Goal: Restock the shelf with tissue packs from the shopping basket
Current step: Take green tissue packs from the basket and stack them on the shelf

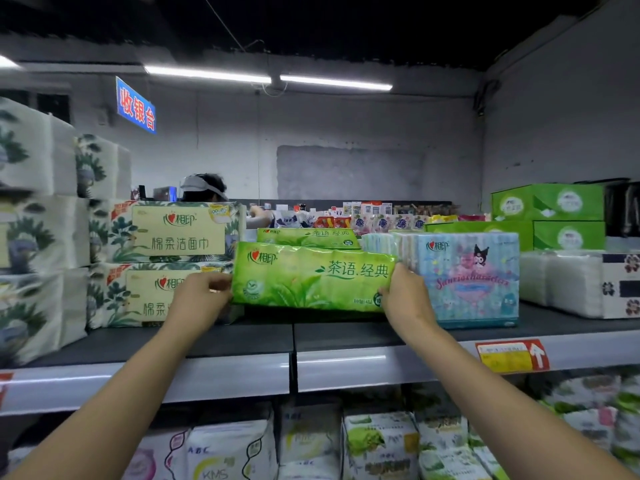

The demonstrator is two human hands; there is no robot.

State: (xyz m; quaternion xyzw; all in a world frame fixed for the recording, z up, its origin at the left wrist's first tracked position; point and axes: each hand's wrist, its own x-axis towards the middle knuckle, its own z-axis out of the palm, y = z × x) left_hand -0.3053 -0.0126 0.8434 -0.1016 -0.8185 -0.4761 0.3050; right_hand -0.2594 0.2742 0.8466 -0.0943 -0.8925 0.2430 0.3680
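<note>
A long green tissue pack [311, 277] stands upright on the top shelf [221, 341], between cream floral packs and a blue cartoon pack. My left hand [199, 299] grips its left end and my right hand [405, 297] grips its right end. A second green tissue pack [308, 237] stands right behind it. The shopping basket is out of view.
Cream floral packs [173, 237] are stacked to the left, taller ones [31, 220] at the far left. A blue cartoon pack [467, 278] and white packs [571, 282] stand to the right, green boxes [554, 216] behind. Another person [204, 188] is beyond the shelf. More packs fill the lower shelf [346, 441].
</note>
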